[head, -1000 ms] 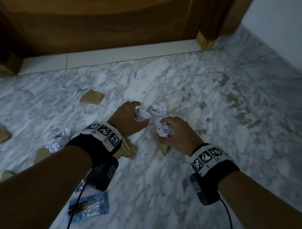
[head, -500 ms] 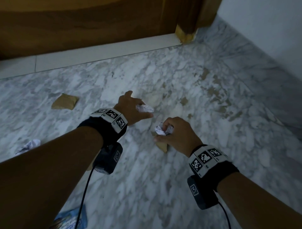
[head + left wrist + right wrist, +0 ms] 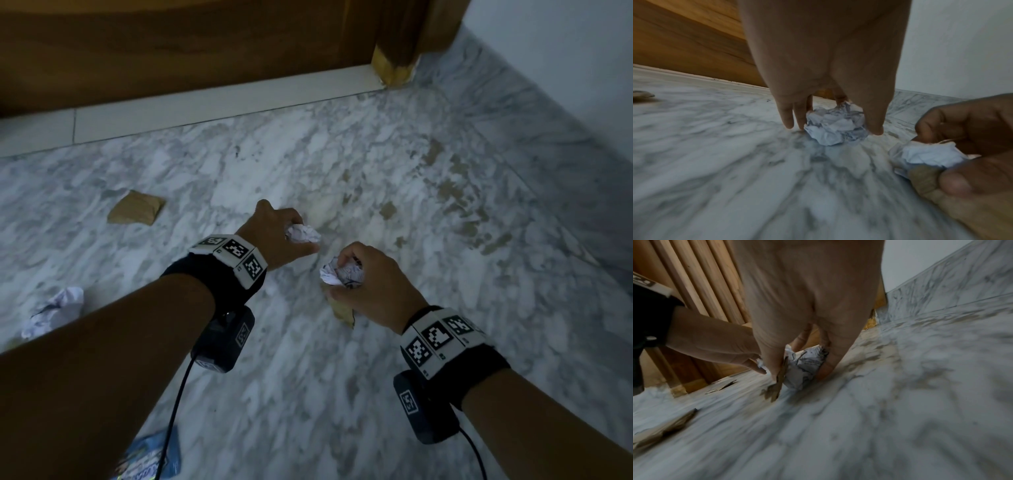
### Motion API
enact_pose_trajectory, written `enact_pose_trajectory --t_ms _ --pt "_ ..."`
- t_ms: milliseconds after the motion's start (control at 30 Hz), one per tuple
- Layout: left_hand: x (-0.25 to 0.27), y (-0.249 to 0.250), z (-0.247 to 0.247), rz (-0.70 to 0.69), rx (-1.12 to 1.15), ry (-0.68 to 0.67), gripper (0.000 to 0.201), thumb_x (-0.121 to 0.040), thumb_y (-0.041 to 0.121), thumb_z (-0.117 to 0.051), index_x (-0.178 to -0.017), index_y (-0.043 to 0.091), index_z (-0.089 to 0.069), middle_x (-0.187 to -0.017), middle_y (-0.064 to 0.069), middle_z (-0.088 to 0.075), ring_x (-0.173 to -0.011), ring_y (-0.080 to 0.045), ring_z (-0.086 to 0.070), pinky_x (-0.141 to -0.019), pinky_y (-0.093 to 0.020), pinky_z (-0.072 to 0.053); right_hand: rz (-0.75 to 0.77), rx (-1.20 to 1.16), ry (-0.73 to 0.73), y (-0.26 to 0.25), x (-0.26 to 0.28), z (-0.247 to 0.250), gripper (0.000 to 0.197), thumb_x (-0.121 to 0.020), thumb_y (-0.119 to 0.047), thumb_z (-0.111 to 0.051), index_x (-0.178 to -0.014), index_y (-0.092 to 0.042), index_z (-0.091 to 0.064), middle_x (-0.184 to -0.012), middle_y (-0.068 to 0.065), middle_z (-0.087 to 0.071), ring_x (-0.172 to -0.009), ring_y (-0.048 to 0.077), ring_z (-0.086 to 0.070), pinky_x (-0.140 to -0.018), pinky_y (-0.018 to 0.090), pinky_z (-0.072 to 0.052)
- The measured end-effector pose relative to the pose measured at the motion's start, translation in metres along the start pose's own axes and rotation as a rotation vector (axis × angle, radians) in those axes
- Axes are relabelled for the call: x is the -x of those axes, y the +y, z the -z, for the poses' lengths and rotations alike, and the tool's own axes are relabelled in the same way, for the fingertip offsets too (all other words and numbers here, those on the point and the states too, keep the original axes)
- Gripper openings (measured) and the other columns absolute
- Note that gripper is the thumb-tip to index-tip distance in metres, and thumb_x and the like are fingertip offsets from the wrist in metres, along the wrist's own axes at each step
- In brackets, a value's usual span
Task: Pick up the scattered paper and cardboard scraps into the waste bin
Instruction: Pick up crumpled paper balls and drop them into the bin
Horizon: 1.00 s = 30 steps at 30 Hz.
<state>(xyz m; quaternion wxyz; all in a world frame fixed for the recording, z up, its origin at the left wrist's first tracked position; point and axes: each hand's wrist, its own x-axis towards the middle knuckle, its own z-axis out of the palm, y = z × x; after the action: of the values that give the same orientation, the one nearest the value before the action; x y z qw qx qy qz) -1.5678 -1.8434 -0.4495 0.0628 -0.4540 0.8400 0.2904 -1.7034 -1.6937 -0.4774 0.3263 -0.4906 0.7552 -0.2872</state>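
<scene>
My left hand (image 3: 305,240) grips a crumpled white paper ball (image 3: 303,233) low over the marble floor. In the left wrist view its fingers (image 3: 797,120) and thumb curl around that ball (image 3: 834,129). Just to the right, my right hand (image 3: 339,274) holds another crumpled printed paper (image 3: 330,274). Its thumb pinches a brown cardboard scrap (image 3: 342,310) against the paper. The right wrist view shows this paper (image 3: 803,368) and the cardboard scrap (image 3: 780,382) hanging below the thumb. No waste bin is in view.
A brown cardboard scrap (image 3: 137,207) lies on the floor to the far left. Another crumpled paper (image 3: 54,310) sits at the left edge, and a blue wrapper (image 3: 150,455) lies under my left arm. A wooden door (image 3: 171,51) runs along the back, and a white wall (image 3: 565,51) rises at the right.
The loose paper ball that lay beside my left hand is off the floor, and my left hand has closed around paper. My right hand keeps its paper and cardboard. The view has swung right.
</scene>
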Motion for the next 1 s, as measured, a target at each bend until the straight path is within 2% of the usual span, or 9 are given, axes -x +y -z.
enact_pose_trajectory --t_ms 67,100,233,333,467,633,733,867,1000 --pt "0.002 0.000 -0.002 0.016 -0.020 -0.006 0.062 -0.074 0.056 -0.069 -0.124 0.023 -0.051 -0.125 -0.011 -0.033 -0.088 -0.018 -0.047 -0.083 -0.022 -0.038 -0.009 -0.010 0.001 0.002 0.001 0.000 0.039 -0.071 -0.039 -0.078 -0.100 -0.032 -0.053 -0.102 -0.002 -0.060 -0.091 0.013 -0.061 -0.078 0.036 -0.056" --pt "0.002 0.000 -0.002 0.014 -0.018 0.001 0.063 -0.074 0.056 -0.068 -0.125 0.023 -0.050 -0.125 -0.012 -0.032 -0.089 -0.019 -0.047 -0.083 -0.021 -0.037 -0.010 0.020 0.008 0.002 0.002 0.000 0.042 -0.070 -0.045 -0.077 -0.103 -0.034 -0.052 -0.104 -0.004 -0.060 -0.093 0.013 -0.061 -0.079 0.039 -0.056" --pt "0.003 0.003 -0.002 0.007 0.010 -0.014 0.063 -0.073 0.057 -0.069 -0.124 0.022 -0.053 -0.128 -0.012 -0.040 -0.115 -0.026 -0.050 -0.089 -0.025 -0.039 -0.005 0.298 0.030 -0.001 0.008 0.003 0.053 -0.074 -0.062 -0.067 -0.118 -0.041 -0.046 -0.111 -0.011 -0.057 -0.104 0.013 -0.052 -0.079 0.032 -0.047" --pt "0.001 0.003 -0.004 -0.008 0.036 0.032 0.070 -0.055 0.071 -0.062 -0.106 0.023 -0.062 -0.104 -0.007 -0.064 -0.095 -0.025 -0.064 -0.076 -0.028 -0.050 -0.005 0.253 0.014 -0.002 0.010 0.006 0.066 -0.070 -0.070 -0.064 -0.127 -0.046 -0.040 -0.122 -0.013 -0.054 -0.114 0.012 -0.050 -0.089 0.035 -0.047" --pt "0.001 0.002 -0.007 0.009 0.057 0.051 0.077 -0.043 0.080 -0.052 -0.095 0.025 -0.064 -0.089 -0.008 -0.067 -0.082 -0.025 -0.066 -0.073 -0.034 -0.056 0.023 0.259 -0.139 0.002 0.012 0.014 0.079 -0.074 -0.058 -0.071 -0.141 -0.042 -0.032 -0.141 -0.009 -0.043 -0.129 0.015 -0.040 -0.102 0.040 -0.042" --pt "0.004 -0.004 -0.011 -0.008 0.081 0.015 0.065 -0.044 0.080 -0.056 -0.088 0.032 -0.060 -0.095 -0.010 -0.064 -0.080 -0.024 -0.066 -0.074 -0.041 -0.058 0.071 0.260 -0.097 0.009 0.012 0.005 0.062 -0.083 -0.033 -0.070 -0.139 -0.029 -0.045 -0.127 0.003 -0.054 -0.120 0.023 -0.047 -0.097 0.040 -0.046" --pt "0.010 -0.004 -0.009 -0.020 0.109 0.033 0.066 -0.048 0.074 -0.063 -0.092 0.024 -0.065 -0.088 -0.007 -0.066 -0.077 -0.021 -0.066 -0.071 -0.039 -0.058 0.098 0.279 -0.089 0.009 0.015 0.004 0.061 -0.084 -0.034 -0.068 -0.141 -0.028 -0.044 -0.131 0.002 -0.051 -0.122 0.020 -0.046 -0.099 0.038 -0.045" --pt "0.015 -0.008 -0.010 -0.039 0.125 0.054 0.047 -0.063 0.054 -0.078 -0.091 0.018 -0.068 -0.085 -0.006 -0.069 -0.080 -0.020 -0.067 -0.070 -0.033 -0.056 0.107 0.193 -0.021 0.008 0.019 0.006 0.060 -0.083 -0.037 -0.070 -0.137 -0.025 -0.049 -0.125 0.001 -0.055 -0.116 0.018 -0.054 -0.096 0.037 -0.049" --pt "0.021 -0.011 -0.009 -0.028 0.147 0.055 0.049 -0.061 0.059 -0.076 -0.090 0.021 -0.067 -0.082 -0.002 -0.065 -0.079 -0.016 -0.065 -0.063 -0.024 -0.047 0.004 0.013 -0.035 -0.001 0.021 0.018 0.076 -0.075 -0.039 -0.077 -0.141 -0.024 -0.044 -0.125 -0.003 -0.057 -0.113 0.011 -0.057 -0.097 0.032 -0.049"
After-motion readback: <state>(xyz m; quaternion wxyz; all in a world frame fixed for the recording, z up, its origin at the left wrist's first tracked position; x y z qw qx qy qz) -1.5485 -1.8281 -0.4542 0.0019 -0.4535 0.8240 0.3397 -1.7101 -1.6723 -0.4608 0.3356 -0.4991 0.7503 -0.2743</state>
